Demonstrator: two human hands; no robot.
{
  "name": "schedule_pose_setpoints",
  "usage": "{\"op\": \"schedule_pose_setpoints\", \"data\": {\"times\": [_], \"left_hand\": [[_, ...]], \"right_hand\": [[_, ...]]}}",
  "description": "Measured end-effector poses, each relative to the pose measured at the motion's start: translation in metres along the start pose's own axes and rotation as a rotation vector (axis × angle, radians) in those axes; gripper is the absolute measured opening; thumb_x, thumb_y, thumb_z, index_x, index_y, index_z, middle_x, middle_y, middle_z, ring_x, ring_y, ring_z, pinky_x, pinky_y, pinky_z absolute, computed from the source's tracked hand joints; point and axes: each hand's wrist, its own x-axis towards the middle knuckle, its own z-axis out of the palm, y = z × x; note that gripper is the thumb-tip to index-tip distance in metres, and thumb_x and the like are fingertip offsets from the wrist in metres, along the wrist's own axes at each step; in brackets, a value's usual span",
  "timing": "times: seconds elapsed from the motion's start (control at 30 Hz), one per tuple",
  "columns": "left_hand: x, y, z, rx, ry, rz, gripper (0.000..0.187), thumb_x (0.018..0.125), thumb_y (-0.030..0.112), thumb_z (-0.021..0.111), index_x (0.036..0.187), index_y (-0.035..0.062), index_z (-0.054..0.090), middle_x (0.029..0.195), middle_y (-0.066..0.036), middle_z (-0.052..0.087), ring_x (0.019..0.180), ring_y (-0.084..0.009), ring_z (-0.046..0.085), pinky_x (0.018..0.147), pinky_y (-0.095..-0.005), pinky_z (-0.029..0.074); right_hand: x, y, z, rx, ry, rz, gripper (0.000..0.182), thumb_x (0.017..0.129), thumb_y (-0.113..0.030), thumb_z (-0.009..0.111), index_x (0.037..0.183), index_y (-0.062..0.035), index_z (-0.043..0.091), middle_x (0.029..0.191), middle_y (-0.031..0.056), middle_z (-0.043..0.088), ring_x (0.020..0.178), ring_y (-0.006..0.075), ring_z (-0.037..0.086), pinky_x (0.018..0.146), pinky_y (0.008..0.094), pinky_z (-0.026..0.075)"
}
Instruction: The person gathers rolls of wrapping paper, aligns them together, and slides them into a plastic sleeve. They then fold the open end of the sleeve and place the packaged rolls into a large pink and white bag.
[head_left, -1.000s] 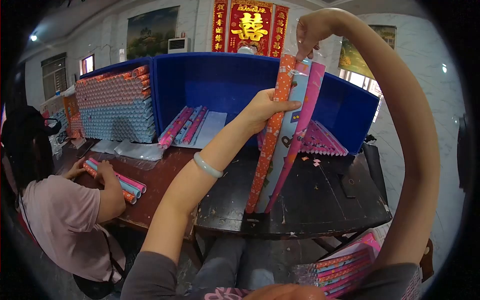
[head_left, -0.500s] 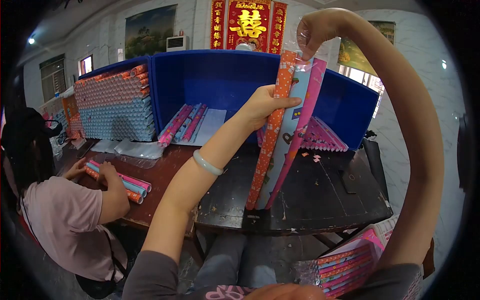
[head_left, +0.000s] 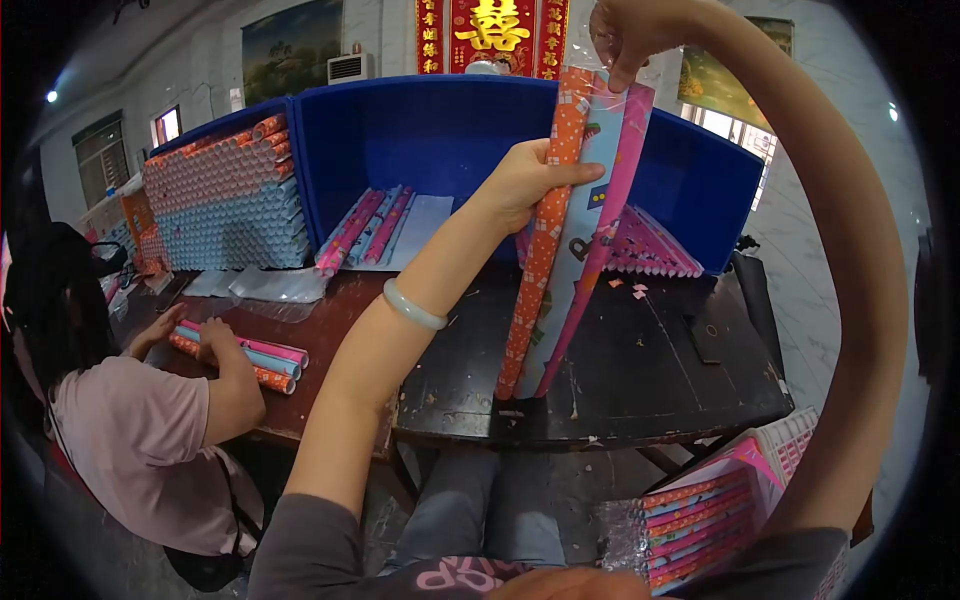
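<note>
My left hand (head_left: 530,188) is closed round a bundle of three wrapping paper rolls, thumb across the front. The bundle stands nearly upright, its lower end at the black table top. It has an orange roll with white patterns (head_left: 541,240), a light blue roll (head_left: 570,258) and a pink roll (head_left: 628,165). Above its top end, my right hand (head_left: 640,38) is closed, pinching clear plastic film (head_left: 603,72) that sticks up from the rolls. How far down the film reaches is hard to see.
At left, a co-worker's hands (head_left: 214,340) hold similar rolls (head_left: 270,362) on the brown table. Behind stand blue bins (head_left: 430,130), a tall stack of rolls (head_left: 225,205) and a pink roll pile (head_left: 650,245). Packed rolls (head_left: 698,530) lie low at right; a dark flat object (head_left: 703,338) rests on the black table.
The view has tipped down slightly, so the scene sits higher in the picture. Both hands keep their hold on the bundle and the film, with little other visible movement.
</note>
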Motion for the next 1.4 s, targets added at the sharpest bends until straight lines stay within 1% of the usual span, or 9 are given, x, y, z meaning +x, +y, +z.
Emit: {"op": "schedule_pose_setpoints", "data": {"times": [0.13,0.23,0.33,0.5,0.83,0.9,1.13,1.2,1.4], "left_hand": [[-0.002,0.004,0.004,0.006,-0.010,-0.010,0.033,0.076,0.009,0.079,0.102,-0.0026,0.062,0.090,-0.009,0.068,0.075,-0.0147,0.068,0.068,-0.0269,0.057],[-0.002,0.003,0.005,0.051,0.023,0.006,0.033,0.076,0.007,0.079,0.102,-0.0030,0.061,0.091,-0.010,0.068,0.075,-0.0150,0.068,0.068,-0.0272,0.058],[-0.001,0.004,0.003,0.014,-0.005,-0.013,0.033,0.076,0.006,0.078,0.103,-0.0032,0.061,0.092,-0.010,0.068,0.076,-0.0154,0.068,0.068,-0.0277,0.058],[-0.004,0.005,0.001,-0.031,-0.021,-0.035,0.034,0.076,0.006,0.079,0.103,-0.0025,0.061,0.092,-0.009,0.068,0.077,-0.0150,0.068,0.068,-0.0275,0.058],[-0.005,0.006,0.007,-0.030,-0.021,-0.014,0.033,0.076,0.006,0.079,0.103,-0.0017,0.061,0.090,-0.007,0.067,0.075,-0.0127,0.066,0.065,-0.0253,0.056],[-0.003,0.004,0.004,0.064,0.008,-0.016,0.032,0.076,0.004,0.078,0.102,-0.0014,0.061,0.089,-0.007,0.067,0.074,-0.0126,0.066,0.064,-0.0255,0.056],[-0.004,0.006,0.003,0.007,-0.029,0.002,0.030,0.075,0.003,0.078,0.100,-0.0012,0.061,0.089,-0.008,0.067,0.074,-0.0138,0.067,0.065,-0.0265,0.056],[-0.007,0.009,0.003,0.043,-0.024,0.012,0.031,0.075,0.003,0.078,0.100,-0.0015,0.061,0.090,-0.008,0.068,0.075,-0.0146,0.067,0.067,-0.0279,0.057],[-0.009,0.016,0.012,0.152,-0.009,0.026,0.031,0.073,0.002,0.079,0.099,-0.0028,0.062,0.091,-0.011,0.068,0.077,-0.0163,0.068,0.069,-0.0279,0.057]], "right_hand": [[-0.003,0.000,-0.008,0.028,-0.006,0.000,0.022,0.071,-0.021,0.079,0.083,-0.0037,0.072,0.080,0.0059,0.067,0.077,0.0166,0.061,0.072,0.0319,0.048],[-0.006,-0.001,-0.011,0.038,-0.006,-0.007,0.021,0.071,-0.020,0.079,0.083,-0.0036,0.072,0.081,0.0062,0.067,0.079,0.0170,0.061,0.073,0.0320,0.048],[-0.008,-0.005,-0.014,0.038,-0.004,0.002,0.021,0.071,-0.019,0.078,0.084,-0.0034,0.072,0.083,0.0065,0.067,0.080,0.0175,0.061,0.073,0.0321,0.048],[-0.008,-0.003,-0.011,0.036,-0.014,-0.007,0.020,0.072,-0.018,0.077,0.085,-0.0032,0.072,0.086,0.0071,0.067,0.082,0.0182,0.061,0.074,0.0322,0.049],[-0.010,-0.002,-0.008,0.031,-0.025,-0.001,0.018,0.074,-0.015,0.075,0.087,-0.0026,0.072,0.091,0.0081,0.066,0.087,0.0195,0.060,0.076,0.0325,0.050],[-0.010,-0.004,-0.004,0.026,-0.024,-0.004,0.018,0.074,-0.014,0.074,0.087,-0.0025,0.071,0.092,0.0083,0.066,0.088,0.0198,0.060,0.076,0.0326,0.050],[-0.013,-0.006,-0.002,0.021,-0.013,-0.013,0.018,0.075,-0.012,0.073,0.089,-0.0022,0.071,0.096,0.0091,0.065,0.091,0.0208,0.060,0.077,0.0328,0.050],[-0.015,-0.005,-0.005,0.031,-0.016,-0.014,0.017,0.075,-0.012,0.072,0.089,-0.0021,0.071,0.097,0.0093,0.065,0.092,0.0211,0.060,0.078,0.0328,0.051],[-0.033,-0.010,-0.006,0.064,0.004,-0.047,0.017,0.076,-0.010,0.071,0.091,-0.0018,0.071,0.100,0.0100,0.065,0.095,0.0219,0.060,0.079,0.0330,0.051]]}}
